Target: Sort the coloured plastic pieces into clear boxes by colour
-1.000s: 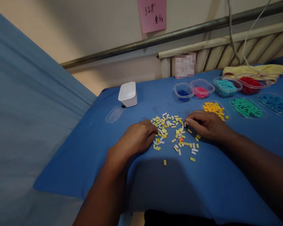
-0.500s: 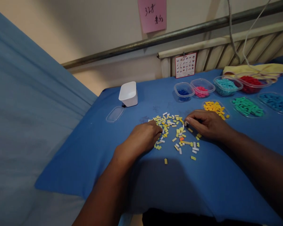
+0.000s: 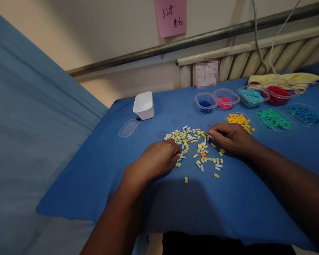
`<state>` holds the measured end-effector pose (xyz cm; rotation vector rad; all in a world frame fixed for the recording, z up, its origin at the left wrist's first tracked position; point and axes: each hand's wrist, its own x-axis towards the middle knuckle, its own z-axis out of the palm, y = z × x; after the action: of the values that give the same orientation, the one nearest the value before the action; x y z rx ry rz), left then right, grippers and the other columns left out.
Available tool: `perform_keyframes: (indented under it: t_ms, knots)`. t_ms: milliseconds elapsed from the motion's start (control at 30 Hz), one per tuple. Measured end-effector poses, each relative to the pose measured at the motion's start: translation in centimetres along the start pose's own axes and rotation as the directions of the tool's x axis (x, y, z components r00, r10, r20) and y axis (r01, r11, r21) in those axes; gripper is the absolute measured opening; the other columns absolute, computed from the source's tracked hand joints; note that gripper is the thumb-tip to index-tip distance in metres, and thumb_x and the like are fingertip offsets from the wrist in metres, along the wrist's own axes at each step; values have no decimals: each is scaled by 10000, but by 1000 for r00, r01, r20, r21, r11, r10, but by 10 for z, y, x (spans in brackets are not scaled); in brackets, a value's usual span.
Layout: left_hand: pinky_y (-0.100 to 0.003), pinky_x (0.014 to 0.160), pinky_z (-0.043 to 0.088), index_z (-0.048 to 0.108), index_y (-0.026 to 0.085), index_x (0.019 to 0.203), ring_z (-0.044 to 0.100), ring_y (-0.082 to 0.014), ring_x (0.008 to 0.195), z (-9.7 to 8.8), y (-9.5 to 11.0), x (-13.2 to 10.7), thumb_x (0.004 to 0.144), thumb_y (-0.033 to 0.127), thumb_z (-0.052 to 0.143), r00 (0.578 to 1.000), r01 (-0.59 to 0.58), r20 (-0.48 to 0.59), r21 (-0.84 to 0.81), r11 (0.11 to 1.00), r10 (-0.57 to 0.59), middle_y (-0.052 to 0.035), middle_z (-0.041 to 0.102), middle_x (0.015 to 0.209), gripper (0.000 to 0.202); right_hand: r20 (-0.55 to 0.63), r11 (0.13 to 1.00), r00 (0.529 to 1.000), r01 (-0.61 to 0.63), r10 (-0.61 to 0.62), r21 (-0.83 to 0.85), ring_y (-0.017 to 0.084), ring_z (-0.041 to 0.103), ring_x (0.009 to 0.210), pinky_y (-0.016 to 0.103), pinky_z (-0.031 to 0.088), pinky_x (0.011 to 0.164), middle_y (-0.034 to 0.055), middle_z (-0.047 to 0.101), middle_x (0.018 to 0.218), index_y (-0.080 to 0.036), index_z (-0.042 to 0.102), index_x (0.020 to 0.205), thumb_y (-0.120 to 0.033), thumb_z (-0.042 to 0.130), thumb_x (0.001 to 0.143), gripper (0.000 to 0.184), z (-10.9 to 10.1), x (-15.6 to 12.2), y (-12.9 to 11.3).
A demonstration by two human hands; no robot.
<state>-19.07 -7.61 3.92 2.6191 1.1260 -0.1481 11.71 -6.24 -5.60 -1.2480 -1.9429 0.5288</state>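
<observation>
Loose pale yellow and white toy building bricks lie scattered between my hands on the blue cloth, with one orange brick among them. My left hand rests at the left side of the scatter, its fingers curled down and closed. What they hold, if anything, is hidden. At the right side, my right hand pinches thumb and forefinger together at a small whitish brick with a dark patch beneath it. A single yellow brick lies apart, nearer to me.
Clear tubs of dark blue, pink, light blue and red bricks stand at the back right. Lids with yellow, green and blue bricks lie before them. A white box and clear lid are left.
My left hand has drawn back slightly toward me and the left, uncovering more bricks beyond its knuckles. My right hand keeps its pinch in nearly the same place. The view has shifted a little.
</observation>
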Motion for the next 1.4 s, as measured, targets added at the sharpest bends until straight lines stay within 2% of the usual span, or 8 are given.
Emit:
perform_keyframes:
  t_ms: [300, 500, 733, 1067, 1167, 1267, 1333, 1400]
  knots:
    - [-360, 746, 449, 704, 178, 926, 659, -236, 863, 7, -1, 10, 1059, 228, 515, 999, 34, -35, 126, 991, -30, -113, 728, 1019, 236, -7, 1000, 1000, -6, 6, 4, 205, 724, 755, 327, 517, 693, 28, 797, 849, -248, 777, 849, -408, 634, 1055, 298, 0, 0, -1]
    - [-348, 825, 489, 723, 181, 981, 666, -227, 926, 7, -3, 17, 1101, 261, 513, 985, -46, -165, 0, 999, 46, -97, 731, 1027, 255, -5, 1000, 1000, -9, 9, 9, 193, 698, 720, 317, 500, 676, 26, 783, 821, -236, 779, 848, -413, 631, 1060, 313, 2, 2, 1]
    - [-368, 942, 540, 727, 167, 1027, 691, -238, 997, 23, 12, 30, 1123, 261, 511, 994, -51, -100, 3, 999, 51, -125, 736, 1123, 254, -4, 1000, 1000, -3, 3, 16, 200, 721, 758, 319, 506, 708, 36, 799, 845, -232, 785, 852, -397, 633, 1061, 307, 1, 3, -1]
    - [-347, 801, 513, 740, 172, 995, 673, -225, 881, 17, 14, 27, 1063, 165, 536, 999, 8, -50, 85, 996, -4, -112, 753, 1049, 215, 0, 1000, 1000, 8, -8, 4, 208, 724, 769, 325, 509, 719, 38, 807, 848, -230, 790, 865, -392, 620, 1064, 308, 1, 3, -1]
    - [-367, 850, 519, 749, 158, 1007, 685, -235, 921, 15, 8, 26, 1084, 211, 539, 996, -24, -85, -27, 999, 22, -127, 766, 1066, 230, -1, 1000, 1000, 9, -9, -1, 206, 715, 757, 330, 512, 715, 35, 795, 830, -228, 782, 860, -397, 620, 1066, 312, 1, 3, -1]
    - [-348, 836, 522, 770, 170, 1107, 680, -209, 904, 13, -3, 25, 1089, 310, 587, 991, -34, -137, -320, 947, -11, -101, 779, 1070, 231, -19, 1000, 1000, 13, -14, -9, 209, 711, 750, 340, 521, 710, 36, 790, 831, -231, 780, 863, -394, 623, 1065, 303, 0, 3, -1]
    - [-308, 746, 507, 769, 181, 1139, 649, -170, 806, 14, -9, 24, 1058, 389, 654, 986, 12, -127, -590, 808, -107, -61, 763, 972, 251, -62, 998, 997, 47, -49, -28, 228, 731, 797, 361, 548, 751, 53, 807, 882, -237, 791, 911, -378, 627, 1063, 265, -1, 3, -5]
    - [-276, 678, 483, 761, 168, 1114, 609, -135, 714, 15, -11, 25, 997, 445, 741, 977, 41, -89, -813, 581, -194, -28, 714, 858, 301, -125, 993, 986, 105, -111, -53, 257, 759, 898, 399, 579, 845, 75, 828, 980, -245, 805, 1005, -350, 639, 1058, 204, -2, 2, -13]
